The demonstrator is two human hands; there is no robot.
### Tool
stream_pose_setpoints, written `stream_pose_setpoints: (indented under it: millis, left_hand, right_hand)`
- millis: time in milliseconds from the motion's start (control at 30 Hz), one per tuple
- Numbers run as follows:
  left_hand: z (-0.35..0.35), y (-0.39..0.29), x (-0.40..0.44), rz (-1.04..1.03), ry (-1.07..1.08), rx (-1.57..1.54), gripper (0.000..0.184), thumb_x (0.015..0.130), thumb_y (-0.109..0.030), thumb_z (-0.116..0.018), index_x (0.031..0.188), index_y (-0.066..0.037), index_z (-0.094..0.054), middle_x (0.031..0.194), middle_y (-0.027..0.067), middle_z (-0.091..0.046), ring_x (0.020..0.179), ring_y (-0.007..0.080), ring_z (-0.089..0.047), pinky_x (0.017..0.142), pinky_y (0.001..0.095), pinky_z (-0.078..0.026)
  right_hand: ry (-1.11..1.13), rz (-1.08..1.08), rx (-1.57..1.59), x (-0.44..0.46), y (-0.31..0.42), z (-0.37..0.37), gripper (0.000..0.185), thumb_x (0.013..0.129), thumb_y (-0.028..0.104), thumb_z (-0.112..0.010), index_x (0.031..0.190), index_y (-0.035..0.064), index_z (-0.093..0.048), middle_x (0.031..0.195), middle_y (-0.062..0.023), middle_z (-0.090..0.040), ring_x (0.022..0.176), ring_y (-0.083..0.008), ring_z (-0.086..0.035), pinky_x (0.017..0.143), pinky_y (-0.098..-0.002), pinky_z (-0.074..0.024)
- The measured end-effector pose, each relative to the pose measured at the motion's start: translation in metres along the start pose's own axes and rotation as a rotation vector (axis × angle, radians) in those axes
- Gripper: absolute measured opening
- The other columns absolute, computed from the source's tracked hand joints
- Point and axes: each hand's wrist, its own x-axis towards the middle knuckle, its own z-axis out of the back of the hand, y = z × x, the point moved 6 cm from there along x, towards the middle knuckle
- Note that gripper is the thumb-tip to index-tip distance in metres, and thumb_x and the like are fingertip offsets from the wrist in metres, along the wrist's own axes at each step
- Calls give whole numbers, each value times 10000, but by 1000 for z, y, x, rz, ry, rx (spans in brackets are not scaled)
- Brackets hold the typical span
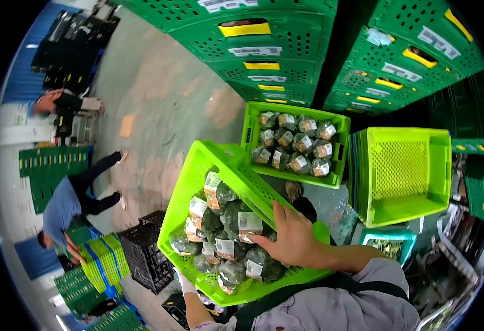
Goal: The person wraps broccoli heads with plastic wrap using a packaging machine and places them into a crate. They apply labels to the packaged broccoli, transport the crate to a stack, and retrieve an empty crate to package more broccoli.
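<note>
A lime-green plastic crate [178, 190] is tilted in front of my body. Inside are several dark green, plastic-wrapped vegetable heads [225, 220] with white and orange labels; they look like broccoli. My right hand [291, 237] grips the crate's right rim, its thumb reaching inside against a labelled head. At the lower left side of the crate is my left hand [185, 281], in a pale covering; its fingers are mostly hidden behind the crate wall. Another lime-green crate [338, 138], holding rows of similar wrapped heads, stands on the floor beyond.
Tall stacks of green crates [297, 44] with yellow handles stand ahead. Nested lime-green crates [438, 165] are at right, above a teal crate [413, 243]. Black crates [145, 259] stand at left. A person [65, 209] bends over stacked crates; another person [54, 102] is farther back.
</note>
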Motion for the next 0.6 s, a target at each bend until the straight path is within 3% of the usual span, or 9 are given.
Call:
stream_pose_setpoints:
  millis: [233, 367, 400, 433, 600]
  left_hand:
    - [-63, -41, 99, 38, 215, 80, 506, 888, -540, -431, 1067, -83, -558, 878, 32, -597, 720, 155, -566, 614, 279, -462]
    - [-108, -63, 128, 83, 286, 127, 528, 891, -542, -422, 1100, -77, -559, 899, 35, -603, 740, 155, -571, 632, 275, -467]
    - [-114, -67, 139, 87, 300, 215, 542, 901, -554, -387, 1174, -103, -514, 998, 22, -579, 851, 161, -555, 737, 281, -460]
    - [-117, -63, 163, 94, 366, 238, 543, 899, -555, -390, 1176, -103, -511, 988, 21, -576, 841, 160, -551, 738, 286, -459]
    - [-160, -59, 201, 67, 440, 227, 511, 895, -551, -407, 1129, -113, -529, 914, 8, -573, 776, 143, -541, 687, 275, -443]
  right_hand:
    - [-210, -141, -76, 0, -7, -21, 764, 713, 447, -671, 1148, -127, -414, 926, -245, -566, 816, -374, -588, 719, -417, -484]
    - [-176, -389, -44, -7, -39, -35, 754, 734, 460, -645, 1159, -119, -414, 902, -234, -567, 791, -373, -592, 683, -431, -491]
    - [-193, -455, -19, -11, -49, -40, 746, 740, 459, -639, 1161, -115, -416, 894, -229, -567, 778, -369, -593, 671, -434, -490]
    - [-285, -442, -85, -15, -57, -44, 755, 727, 402, -696, 1198, -102, -389, 781, -149, -578, 657, -304, -593, 574, -402, -480]
    - [-294, -676, 22, -27, -100, -50, 739, 733, 452, -659, 1185, -82, -422, 899, -223, -568, 822, -372, -579, 674, -462, -478]
